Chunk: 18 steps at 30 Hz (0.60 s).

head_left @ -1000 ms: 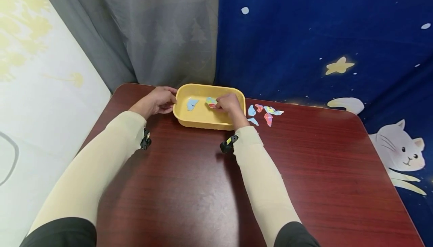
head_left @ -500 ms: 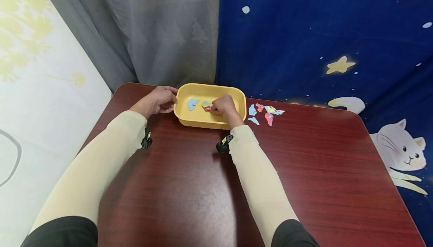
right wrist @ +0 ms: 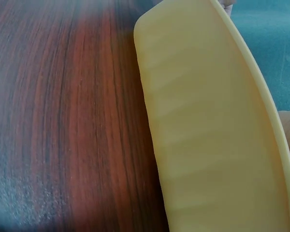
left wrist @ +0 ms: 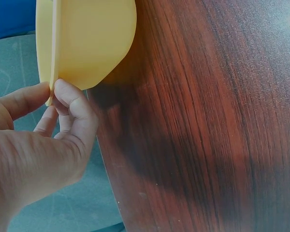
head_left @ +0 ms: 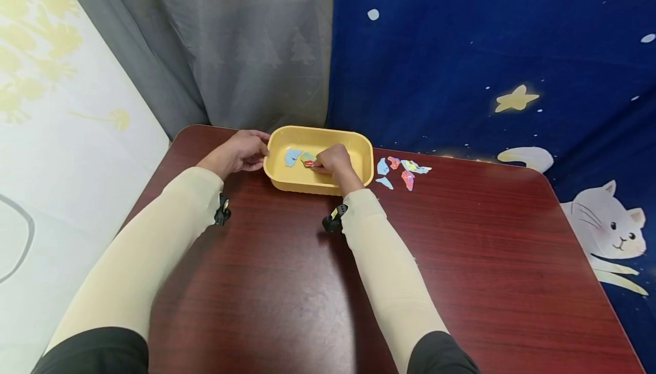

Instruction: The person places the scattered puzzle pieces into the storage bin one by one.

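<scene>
A grey curtain (head_left: pixel 256 49) and starry blue backdrop (head_left: pixel 435 66), perhaps cloth, border the table (head_left: pixel 287 283).

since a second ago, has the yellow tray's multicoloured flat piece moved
Yes: in the head view, the multicoloured piece has moved left, nearer the unmoved pale blue flat piece.

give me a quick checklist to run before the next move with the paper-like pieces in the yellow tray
1. Yellow tray held: ok, the left hand pinches its rim at the left end.
2. Right hand at a piece: ok, its fingertips are at the multicoloured piece inside the tray.
3. Pinching or only pressing that piece: cannot tell, the tray wall hides the fingertips in the right wrist view.
4. Multicoloured piece joined to the blue piece: cannot tell, they lie close, but the seam is too small to judge.
5. All pieces in the tray: not ok, five others lie on the table to its right.
</scene>
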Motion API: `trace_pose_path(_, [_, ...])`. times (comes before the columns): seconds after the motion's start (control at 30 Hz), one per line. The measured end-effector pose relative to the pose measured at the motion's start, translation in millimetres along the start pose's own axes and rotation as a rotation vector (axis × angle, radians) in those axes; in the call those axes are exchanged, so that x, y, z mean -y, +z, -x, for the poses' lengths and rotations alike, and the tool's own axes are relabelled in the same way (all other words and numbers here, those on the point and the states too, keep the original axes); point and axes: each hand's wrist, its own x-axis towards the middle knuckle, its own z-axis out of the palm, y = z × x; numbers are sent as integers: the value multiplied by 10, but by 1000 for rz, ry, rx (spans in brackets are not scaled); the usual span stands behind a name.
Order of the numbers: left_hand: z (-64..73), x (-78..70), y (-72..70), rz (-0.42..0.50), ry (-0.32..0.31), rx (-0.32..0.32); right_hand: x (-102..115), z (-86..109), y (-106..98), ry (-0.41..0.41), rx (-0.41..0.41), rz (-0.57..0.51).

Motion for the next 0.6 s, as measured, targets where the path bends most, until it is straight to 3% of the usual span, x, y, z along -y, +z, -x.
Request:
trace_pose_path(0.2, [3, -4, 6, -2, -4, -10, 3, -38, 44, 45, -13, 58])
trace_pose_path(0.43, [13, -7, 10, -10, -1, -11, 17, -9, 44, 39, -23, 117])
trace_pose_path(0.6, [15, -4, 14, -14, -1, -12, 16, 0, 45, 56, -14, 89])
